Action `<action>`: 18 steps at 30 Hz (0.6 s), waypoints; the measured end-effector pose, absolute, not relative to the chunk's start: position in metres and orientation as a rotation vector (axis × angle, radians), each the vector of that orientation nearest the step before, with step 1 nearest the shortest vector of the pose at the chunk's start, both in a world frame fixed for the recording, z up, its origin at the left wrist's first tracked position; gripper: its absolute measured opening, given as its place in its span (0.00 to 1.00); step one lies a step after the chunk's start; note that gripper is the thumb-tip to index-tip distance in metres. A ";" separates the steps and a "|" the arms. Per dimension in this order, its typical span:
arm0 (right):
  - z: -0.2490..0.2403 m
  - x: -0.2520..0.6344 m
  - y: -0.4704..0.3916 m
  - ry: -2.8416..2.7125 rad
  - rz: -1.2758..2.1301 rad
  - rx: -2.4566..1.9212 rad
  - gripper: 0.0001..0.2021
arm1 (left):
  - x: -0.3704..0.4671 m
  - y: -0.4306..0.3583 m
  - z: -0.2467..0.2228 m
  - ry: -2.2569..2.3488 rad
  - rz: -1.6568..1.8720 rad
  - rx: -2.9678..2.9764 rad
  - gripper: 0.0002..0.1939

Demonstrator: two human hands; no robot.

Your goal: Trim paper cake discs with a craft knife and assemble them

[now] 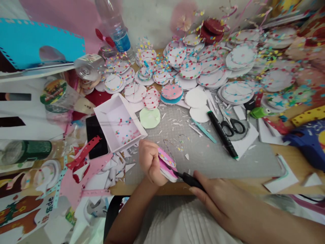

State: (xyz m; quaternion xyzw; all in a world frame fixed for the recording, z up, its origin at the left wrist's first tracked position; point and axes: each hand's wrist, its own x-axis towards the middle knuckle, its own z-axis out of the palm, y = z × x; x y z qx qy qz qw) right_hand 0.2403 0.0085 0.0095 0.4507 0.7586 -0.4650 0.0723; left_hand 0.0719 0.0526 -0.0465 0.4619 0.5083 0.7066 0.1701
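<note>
My left hand (150,162) is closed around a small pink and white layered disc (167,166), tilted on edge, with colourful beads strung along its face. In my right hand (215,193) is a slim black-handled tool (191,180). Its narrow dark tip touches the disc's right edge; the exact kind of tip cannot be made out. Both hands are at the table's front edge, over the near side of a grey cutting mat (162,149). Beyond my left hand stands an open white box (105,127) with loose red, blue and pink bits inside.
Many bead-trimmed white discs (176,57) crowd the back. A black marker (222,134), black-handled scissors (232,127) and a teal strip (204,130) lie on the mat. A blue glue gun (307,142) is at right; a phone (95,135), bottles and paper scraps fill the left.
</note>
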 end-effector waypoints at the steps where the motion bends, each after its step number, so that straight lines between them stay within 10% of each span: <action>1: 0.010 0.240 0.009 2.276 -1.405 1.350 0.24 | 0.072 0.052 -0.046 1.441 2.006 1.310 0.21; 18: -0.014 0.230 0.029 2.424 -1.286 1.214 0.17 | 0.048 0.060 -0.045 1.426 1.853 1.107 0.11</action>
